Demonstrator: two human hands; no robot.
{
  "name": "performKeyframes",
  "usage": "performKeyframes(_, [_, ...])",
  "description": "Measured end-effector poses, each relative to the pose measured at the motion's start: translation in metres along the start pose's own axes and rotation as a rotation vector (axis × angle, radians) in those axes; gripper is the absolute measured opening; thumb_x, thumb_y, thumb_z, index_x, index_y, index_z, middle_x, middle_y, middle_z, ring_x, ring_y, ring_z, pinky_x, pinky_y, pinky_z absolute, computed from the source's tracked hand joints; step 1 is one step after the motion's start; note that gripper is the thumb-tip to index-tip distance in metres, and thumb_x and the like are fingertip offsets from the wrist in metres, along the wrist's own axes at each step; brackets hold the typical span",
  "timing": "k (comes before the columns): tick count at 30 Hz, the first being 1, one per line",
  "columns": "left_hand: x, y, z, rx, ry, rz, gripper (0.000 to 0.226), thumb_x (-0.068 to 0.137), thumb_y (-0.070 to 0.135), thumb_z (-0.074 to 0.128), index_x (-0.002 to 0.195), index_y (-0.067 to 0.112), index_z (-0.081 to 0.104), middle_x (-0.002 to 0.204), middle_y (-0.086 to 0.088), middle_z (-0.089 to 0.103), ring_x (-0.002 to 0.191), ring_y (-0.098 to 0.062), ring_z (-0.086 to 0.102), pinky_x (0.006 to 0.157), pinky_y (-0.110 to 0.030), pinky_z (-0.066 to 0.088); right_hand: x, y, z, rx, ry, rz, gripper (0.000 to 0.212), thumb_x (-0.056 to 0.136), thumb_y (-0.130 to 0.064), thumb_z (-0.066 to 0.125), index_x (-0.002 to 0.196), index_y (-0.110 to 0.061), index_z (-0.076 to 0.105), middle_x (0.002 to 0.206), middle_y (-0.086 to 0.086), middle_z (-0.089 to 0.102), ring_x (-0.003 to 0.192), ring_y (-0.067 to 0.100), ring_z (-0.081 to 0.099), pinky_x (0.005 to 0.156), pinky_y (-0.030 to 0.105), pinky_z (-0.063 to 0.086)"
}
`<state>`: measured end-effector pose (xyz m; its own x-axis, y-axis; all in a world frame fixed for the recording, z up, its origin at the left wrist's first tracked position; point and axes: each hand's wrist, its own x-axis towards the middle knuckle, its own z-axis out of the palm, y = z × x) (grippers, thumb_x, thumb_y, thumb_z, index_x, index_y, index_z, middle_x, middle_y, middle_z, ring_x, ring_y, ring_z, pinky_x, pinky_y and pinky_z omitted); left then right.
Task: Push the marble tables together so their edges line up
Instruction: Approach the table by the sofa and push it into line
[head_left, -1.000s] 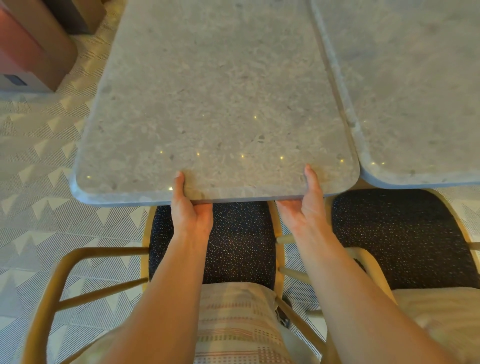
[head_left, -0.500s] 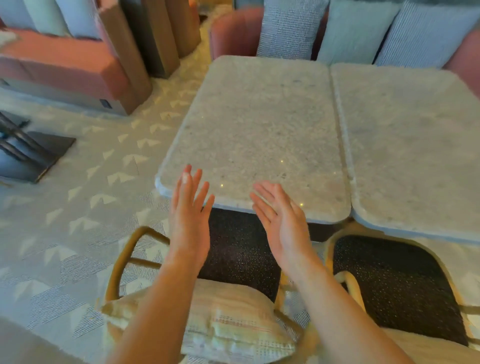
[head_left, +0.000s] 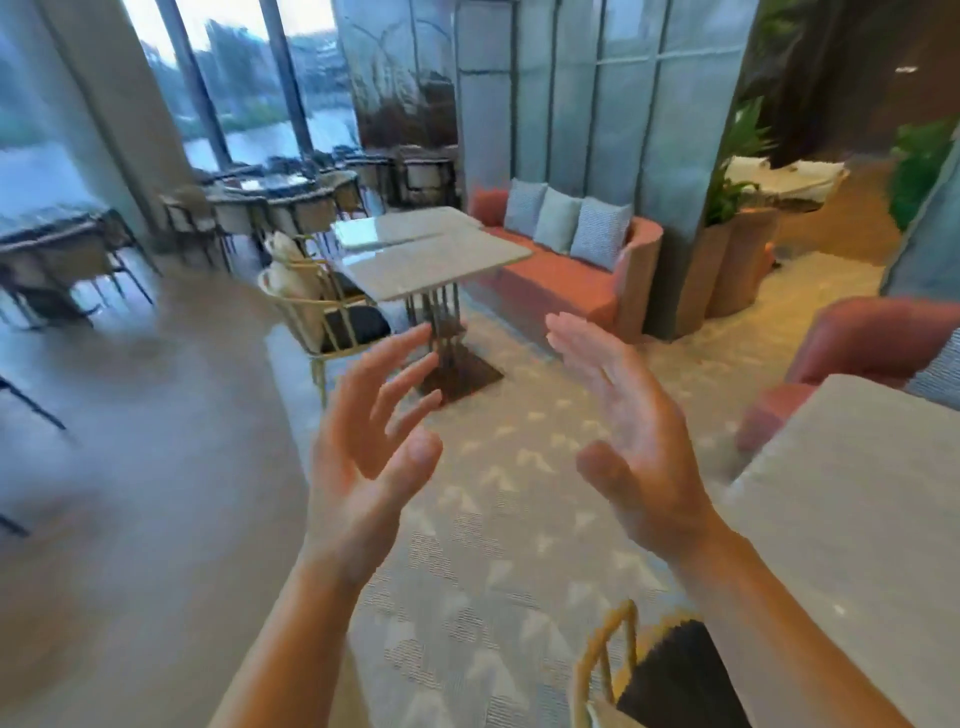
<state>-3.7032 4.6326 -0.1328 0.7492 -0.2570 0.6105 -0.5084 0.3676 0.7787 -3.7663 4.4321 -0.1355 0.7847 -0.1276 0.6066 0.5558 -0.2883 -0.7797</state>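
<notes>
While both hands, left and right, hang spread wide and empty, the far tables beyond the sofa look slightly staggered, so I judge it best to grip an end edge low and push squarely.

Two marble tables stand side by side ahead, chair at left, sofa behind them.

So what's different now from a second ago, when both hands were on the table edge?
Both hands let go of the marble table. The left hand and right hand now hover open and empty in the air, and the view has swung left toward another pair of tables. Both arms stay stretched forward.
</notes>
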Motion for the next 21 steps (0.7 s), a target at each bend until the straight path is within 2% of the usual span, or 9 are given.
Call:
performKeyframes(4, [0.034, 0.028, -0.107, 0.132, 0.066, 0.088, 0.067, 0.081, 0.075, 0.078, 0.139, 0.045, 0.064, 0.155, 0.003, 0.061, 0.145, -0.033, 0.059, 0.117, -0.058, 0.050, 0.071, 0.007, 0.087, 0.062, -0.055, -0.091, 0.102, 0.077, -0.093, 0.060, 0.154, -0.027, 0.049, 0.163, -0.005, 0.053, 0.156, 0.017, 0.045, 0.129, 0.044, 0.036])
performKeyframes(7, [0.060, 0.040, -0.168, 0.188, 0.104, 0.132, 0.071, 0.081, 0.077, 0.077, 0.142, 0.043, 0.062, 0.155, 0.000, 0.061, 0.145, -0.033, 0.059, 0.117, -0.057, 0.050, 0.114, 0.011, 0.141, 0.095, -0.085, -0.149, 0.099, 0.077, -0.093, 0.060, 0.155, -0.033, 0.048, 0.164, -0.009, 0.052, 0.156, 0.016, 0.045, 0.128, 0.042, 0.035])
performKeyframes(9, [0.081, 0.041, -0.200, 0.203, 0.102, 0.155, 0.072, 0.082, 0.077, 0.076, 0.142, 0.042, 0.061, 0.156, -0.001, 0.060, 0.146, -0.032, 0.058, 0.117, -0.054, 0.051, 0.138, 0.018, 0.169, 0.099, -0.090, -0.169, 0.101, 0.077, -0.093, 0.060, 0.156, -0.031, 0.048, 0.164, -0.009, 0.052, 0.156, 0.016, 0.044, 0.128, 0.040, 0.035])
performKeyframes(12, [0.109, 0.028, -0.229, 0.201, 0.104, 0.171, 0.072, 0.082, 0.076, 0.076, 0.143, 0.042, 0.060, 0.157, 0.000, 0.060, 0.146, -0.031, 0.058, 0.117, -0.051, 0.052, 0.165, 0.033, 0.193, 0.120, -0.108, -0.166, 0.102, 0.078, -0.092, 0.060, 0.156, -0.029, 0.048, 0.164, -0.009, 0.052, 0.157, 0.018, 0.044, 0.129, 0.041, 0.035])
performKeyframes(15, [0.136, 0.002, -0.245, 0.190, 0.111, 0.177, 0.072, 0.080, 0.078, 0.077, 0.142, 0.045, 0.060, 0.156, 0.000, 0.060, 0.146, -0.031, 0.059, 0.117, -0.054, 0.051, 0.197, 0.053, 0.207, 0.113, -0.108, -0.170, 0.104, 0.077, -0.093, 0.060, 0.157, -0.028, 0.046, 0.164, -0.011, 0.051, 0.157, 0.016, 0.043, 0.130, 0.044, 0.035])
performKeyframes(18, [0.171, -0.027, -0.256, 0.176, 0.115, 0.161, 0.071, 0.079, 0.078, 0.078, 0.140, 0.047, 0.061, 0.155, 0.000, 0.061, 0.146, -0.030, 0.059, 0.116, -0.054, 0.052, 0.234, 0.081, 0.215, 0.108, -0.111, -0.168, 0.103, 0.078, -0.093, 0.059, 0.157, -0.028, 0.046, 0.164, -0.011, 0.051, 0.157, 0.015, 0.043, 0.129, 0.039, 0.036])
performKeyframes(21, [0.210, -0.054, -0.267, 0.200, 0.110, 0.179, 0.072, 0.079, 0.078, 0.077, 0.141, 0.046, 0.060, 0.155, 0.001, 0.062, 0.144, -0.029, 0.060, 0.116, -0.052, 0.053, 0.273, 0.115, 0.220, 0.109, -0.108, -0.166, 0.097, 0.076, -0.095, 0.058, 0.155, -0.040, 0.045, 0.164, -0.018, 0.050, 0.156, 0.010, 0.044, 0.127, 0.035, 0.037])
